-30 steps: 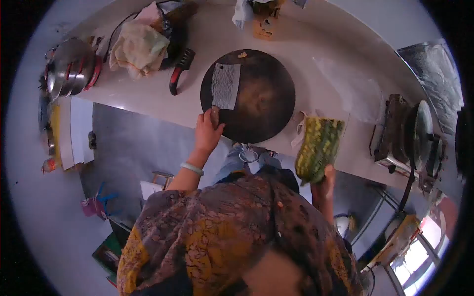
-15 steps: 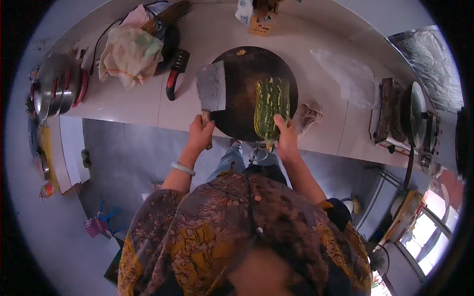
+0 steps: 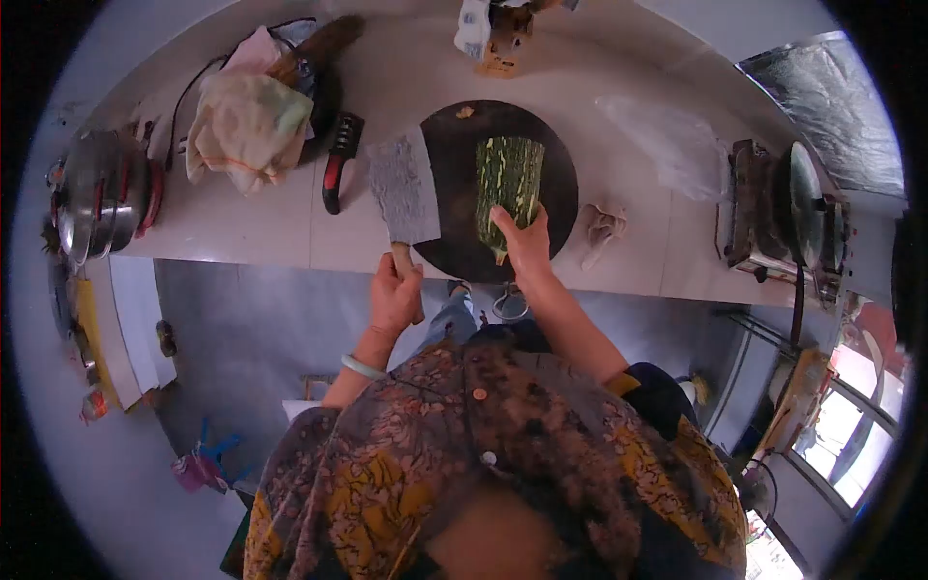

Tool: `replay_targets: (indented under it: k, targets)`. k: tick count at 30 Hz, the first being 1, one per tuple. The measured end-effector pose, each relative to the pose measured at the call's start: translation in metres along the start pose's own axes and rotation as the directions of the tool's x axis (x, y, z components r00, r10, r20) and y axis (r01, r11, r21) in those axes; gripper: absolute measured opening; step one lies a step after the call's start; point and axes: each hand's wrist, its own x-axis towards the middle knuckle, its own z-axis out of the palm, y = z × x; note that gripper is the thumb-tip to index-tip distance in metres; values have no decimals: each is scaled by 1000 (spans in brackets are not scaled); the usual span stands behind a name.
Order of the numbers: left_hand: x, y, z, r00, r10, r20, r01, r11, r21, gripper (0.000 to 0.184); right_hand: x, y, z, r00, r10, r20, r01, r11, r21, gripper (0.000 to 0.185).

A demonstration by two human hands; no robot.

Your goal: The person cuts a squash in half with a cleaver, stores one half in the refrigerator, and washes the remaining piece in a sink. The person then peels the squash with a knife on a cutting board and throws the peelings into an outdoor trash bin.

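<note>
My left hand (image 3: 396, 290) is closed around the wooden handle of a cleaver (image 3: 404, 188). Its broad grey blade lies over the left side of a round dark chopping board (image 3: 454, 145), pointing away from me. With my right hand (image 3: 525, 242) I grip the stem end of a green, yellow-streaked squash (image 3: 509, 174) on the board. The squash's far end looks cut straight across. A small yellowish scrap (image 3: 465, 112) sits near the board's far edge.
Left of the board lies a black and red knife sharpener (image 3: 342, 162), beyond it a cloth-covered heap (image 3: 248, 130). A crumpled rag (image 3: 602, 232) and a clear plastic bag (image 3: 667, 145) are to the right, then a gas stove (image 3: 754, 213). Steel pots (image 3: 101, 198) stand far left.
My right hand and the squash have shifted left across the board. The cleaver's blade has tilted, its far end swinging left. Both hands keep their hold.
</note>
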Motion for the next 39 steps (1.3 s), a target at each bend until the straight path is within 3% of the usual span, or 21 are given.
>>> replay_targets:
  k: [4,6,8,10,11,14,17,18,20,22,25,26,29,30,31,32,33,35,38,39]
  targets:
    - [7,16,25,996,75,38,-71,992,-102,22,16,36,-24,992,-118,34,120,990,-73,80]
    - [11,28,39,987,137,88,-122,980,-157,22,8,39,-40,969,-238,60,244,961,-131,73]
    - [8,46,53,982,109,155,-70,968,-242,22,-10,41,-59,914,-394,98,406,881,-244,65]
    - [1,64,68,957,54,285,59,926,-373,28,-35,18,-70,937,-313,155,342,913,-223,59]
    - [-4,65,77,945,57,322,62,935,-349,26,-42,11,-75,946,-268,183,304,928,-215,57]
    - [-6,66,100,905,68,419,56,960,-275,20,-24,20,-84,978,-142,154,133,989,63,54]
    - [-5,66,118,821,130,556,59,949,-309,23,-24,21,-108,947,-96,308,55,989,140,55]
    - [-9,72,133,828,120,548,105,926,-361,21,-31,10,-113,915,-97,392,-22,957,288,56]
    - [-13,90,148,737,62,673,245,903,-352,21,-45,-23,-124,825,-140,547,-212,822,529,60]
    - [-11,108,163,605,84,791,299,897,-325,30,-46,-57,-128,777,-197,598,-216,809,547,62]
    - [-20,119,179,551,74,832,334,893,-301,34,-39,-76,-134,764,-219,608,-175,836,521,59]
    - [-17,125,180,480,41,876,479,825,-301,40,-35,-80,-136,768,-216,603,-153,852,501,57]
    - [-1,134,176,612,112,783,-56,994,-99,39,-19,-88,-146,869,-145,473,-199,773,603,45]
    - [-3,115,178,729,51,682,74,985,-153,39,-4,-82,-161,900,-131,416,-170,774,610,39]
    - [-5,105,171,888,156,433,-151,987,-47,44,18,-71,-184,927,-115,358,-141,777,614,34]
    - [-4,98,162,937,306,170,-328,937,123,54,31,-64,-199,951,-100,292,-108,778,619,29]
    - [0,91,156,922,380,73,-385,880,280,65,30,-68,-206,966,-73,247,-78,830,552,24]
    - [10,80,153,831,547,-96,-401,710,579,90,26,-82,-219,986,-32,165,-35,922,387,18]
    - [23,62,167,940,336,-62,-266,833,485,116,25,-60,-231,983,-85,164,54,981,188,13]
    - [27,61,170,943,325,-78,-244,828,504,117,23,-54,-234,982,-72,175,49,990,134,13]
